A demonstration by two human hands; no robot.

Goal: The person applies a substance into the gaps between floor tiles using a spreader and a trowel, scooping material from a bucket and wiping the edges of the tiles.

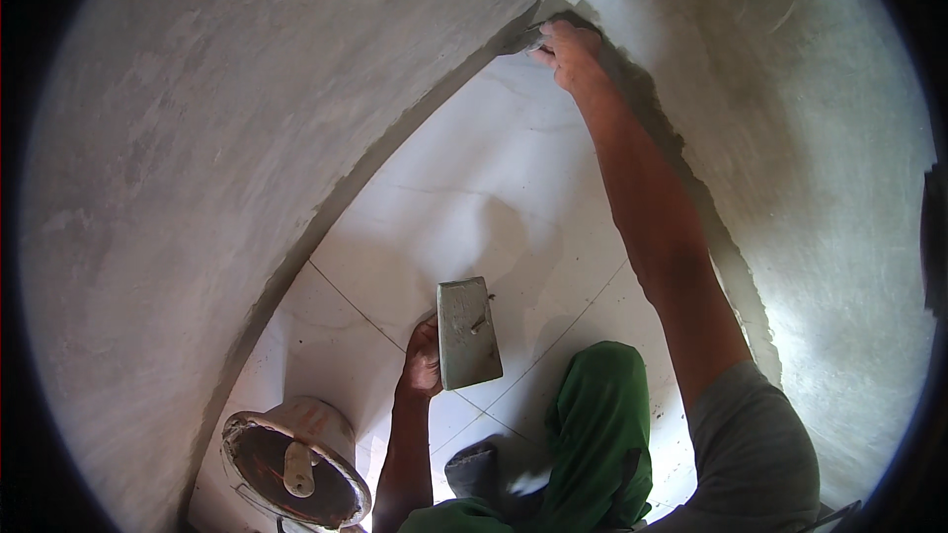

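Observation:
My left hand [423, 360] is closed at the left side of a small rectangular mortar board [468, 333]. Its upper face is smeared grey, with a small lump of mortar on it. Far ahead, my right hand [570, 47] reaches into the corner where two grey plastered walls meet the floor. The fingers are bent together around something thin and mostly hidden, against the wet grey mortar [517, 37] in the corner. A darker mortar band [632, 89] runs along the foot of the right wall, beneath my outstretched arm.
A mortar-stained bucket [321, 421] stands at lower left, a tool with a pale handle [298, 469] lying in it. White floor tiles [434, 207] narrow toward the corner. The left wall [217, 138] and right wall [820, 138] close in both sides. My green-trousered knee [602, 405] is near.

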